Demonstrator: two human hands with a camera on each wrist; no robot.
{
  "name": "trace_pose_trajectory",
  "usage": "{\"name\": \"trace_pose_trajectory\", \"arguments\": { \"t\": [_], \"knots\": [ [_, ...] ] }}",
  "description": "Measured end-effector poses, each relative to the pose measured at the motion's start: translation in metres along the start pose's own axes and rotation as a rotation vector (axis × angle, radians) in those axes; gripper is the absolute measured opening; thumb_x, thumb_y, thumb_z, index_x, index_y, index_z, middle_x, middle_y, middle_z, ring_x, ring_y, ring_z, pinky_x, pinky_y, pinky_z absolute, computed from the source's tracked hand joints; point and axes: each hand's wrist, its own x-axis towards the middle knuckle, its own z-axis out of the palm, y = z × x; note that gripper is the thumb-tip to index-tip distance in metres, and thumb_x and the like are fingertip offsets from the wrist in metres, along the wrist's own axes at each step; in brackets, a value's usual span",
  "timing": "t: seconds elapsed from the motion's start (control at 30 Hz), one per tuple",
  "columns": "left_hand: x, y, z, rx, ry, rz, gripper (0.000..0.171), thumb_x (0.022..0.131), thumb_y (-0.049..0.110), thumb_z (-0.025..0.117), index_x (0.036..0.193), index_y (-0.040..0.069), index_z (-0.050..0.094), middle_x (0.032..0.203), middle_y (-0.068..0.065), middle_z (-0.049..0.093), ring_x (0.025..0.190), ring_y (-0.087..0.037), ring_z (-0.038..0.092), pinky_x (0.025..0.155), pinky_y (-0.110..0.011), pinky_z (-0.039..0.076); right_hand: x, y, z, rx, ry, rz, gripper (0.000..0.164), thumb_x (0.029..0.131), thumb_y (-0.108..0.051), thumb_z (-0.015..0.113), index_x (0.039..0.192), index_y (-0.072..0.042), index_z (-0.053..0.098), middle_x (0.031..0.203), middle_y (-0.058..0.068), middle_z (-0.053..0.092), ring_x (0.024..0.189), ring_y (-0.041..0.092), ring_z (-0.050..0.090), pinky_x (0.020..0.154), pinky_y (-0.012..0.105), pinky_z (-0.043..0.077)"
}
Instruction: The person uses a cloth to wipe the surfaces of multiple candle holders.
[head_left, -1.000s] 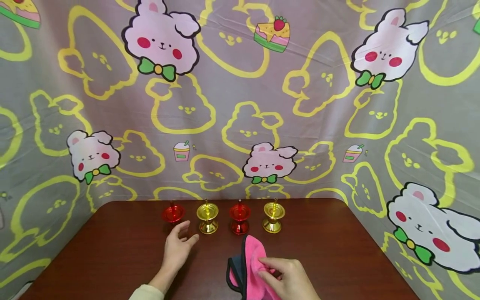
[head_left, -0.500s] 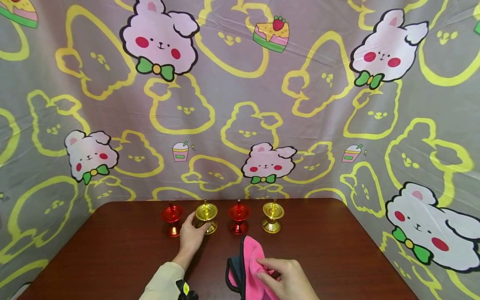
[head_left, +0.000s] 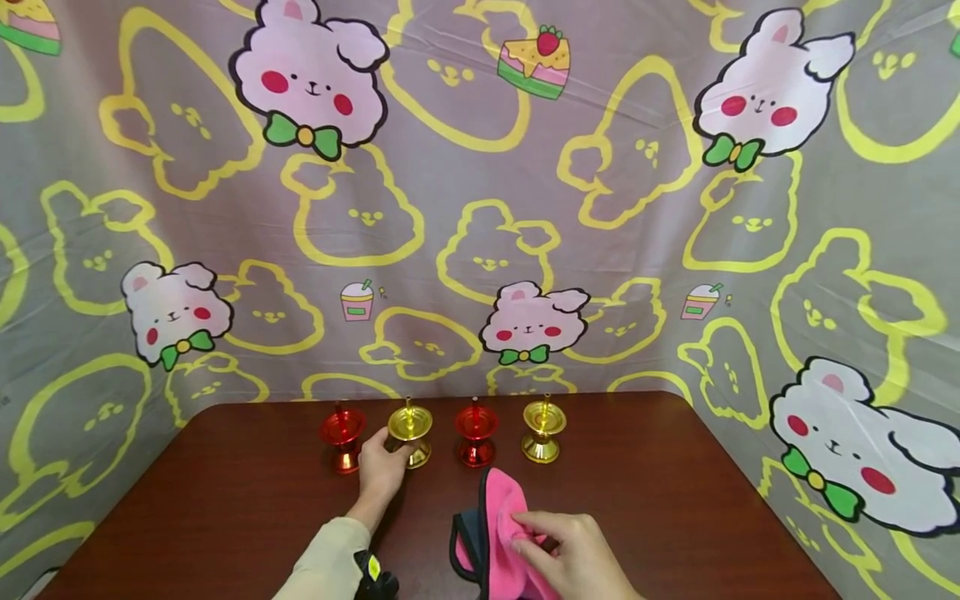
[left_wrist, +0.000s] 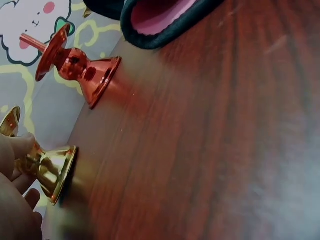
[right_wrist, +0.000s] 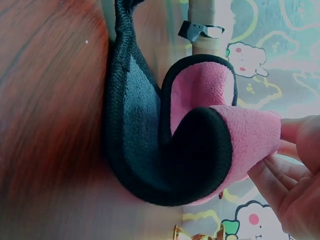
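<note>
My left hand grips a gold candle holder by its narrow stem, second from the left in a row. In the left wrist view, thumb and fingers close around that stem, and the gold base stands at the table surface. My right hand pinches a folded cloth, pink on one side and dark grey on the other, with black edging. The right wrist view shows the pinched pink fold and the dark part curling down towards the table.
A red candle holder stands left of the gripped one. To its right are another red holder and a gold one. All sit near the far edge of the brown table, before a patterned curtain.
My left hand has moved right, from in front of the left red holder to the gold one, and now grips its stem. My right hand keeps its pinch on the cloth, hardly moving.
</note>
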Motion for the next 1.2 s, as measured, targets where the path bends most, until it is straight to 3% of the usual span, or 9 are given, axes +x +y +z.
{"name": "trace_pose_trajectory", "arguments": {
  "t": [0.17, 0.33, 0.63, 0.87, 1.07, 1.2],
  "knots": [
    [-0.009, 0.004, -0.009, -0.027, -0.028, 0.034, 0.028, 0.079, 0.006, 0.083, 0.103, -0.004, 0.072, 0.097, -0.016, 0.073, 0.094, -0.031, 0.066, 0.082, -0.043, 0.051, 0.005, -0.003, 0.0, 0.062, -0.005, 0.09, 0.023, 0.082, -0.004, 0.082, 0.105, -0.004, 0.077, 0.082, -0.001, 0.073, 0.066, -0.002, 0.062, 0.057, 0.015, 0.052],
    [-0.028, 0.013, -0.022, -0.103, -0.123, 0.038, 0.027, 0.08, 0.007, 0.084, 0.102, -0.003, 0.072, 0.093, -0.012, 0.074, 0.087, -0.022, 0.067, 0.074, -0.029, 0.053, 0.009, -0.003, -0.001, 0.104, -0.025, 0.173, 0.023, 0.085, -0.008, 0.08, 0.107, -0.006, 0.076, 0.083, -0.005, 0.072, 0.065, -0.001, 0.06, 0.058, 0.018, 0.052],
    [-0.067, 0.034, -0.049, -0.157, -0.289, -0.021, 0.031, 0.081, 0.013, 0.084, 0.109, 0.004, 0.074, 0.101, -0.004, 0.073, 0.098, -0.017, 0.063, 0.085, -0.029, 0.05, 0.014, -0.001, -0.001, 0.151, -0.052, 0.217, 0.025, 0.09, -0.015, 0.076, 0.113, -0.006, 0.075, 0.097, 0.004, 0.075, 0.07, 0.002, 0.064, 0.061, 0.022, 0.055],
    [-0.101, 0.045, -0.065, -0.332, -0.507, -0.067, 0.036, 0.087, 0.008, 0.077, 0.118, -0.006, 0.067, 0.107, -0.014, 0.072, 0.094, -0.014, 0.067, 0.079, -0.026, 0.053, 0.016, 0.001, 0.001, 0.195, -0.076, 0.294, 0.025, 0.092, -0.019, 0.075, 0.115, -0.009, 0.074, 0.098, 0.001, 0.075, 0.071, 0.004, 0.065, 0.061, 0.027, 0.056],
    [-0.123, 0.051, -0.071, -0.57, -0.745, -0.108, 0.046, 0.093, 0.005, 0.069, 0.129, -0.019, 0.053, 0.115, -0.025, 0.068, 0.097, -0.015, 0.068, 0.081, -0.03, 0.056, 0.019, -0.002, 0.004, 0.22, -0.052, 0.342, 0.024, 0.092, -0.019, 0.074, 0.115, -0.011, 0.074, 0.1, 0.001, 0.075, 0.076, 0.006, 0.066, 0.064, 0.027, 0.056],
    [-0.129, 0.052, -0.071, -0.577, -0.821, -0.127, 0.043, 0.094, 0.006, 0.069, 0.128, -0.017, 0.055, 0.113, -0.019, 0.069, 0.097, -0.016, 0.067, 0.08, -0.028, 0.055, 0.023, -0.006, 0.006, 0.263, -0.039, 0.391, 0.024, 0.092, -0.019, 0.074, 0.115, -0.012, 0.074, 0.101, 0.001, 0.075, 0.079, 0.007, 0.067, 0.066, 0.027, 0.056]
  ]
}}
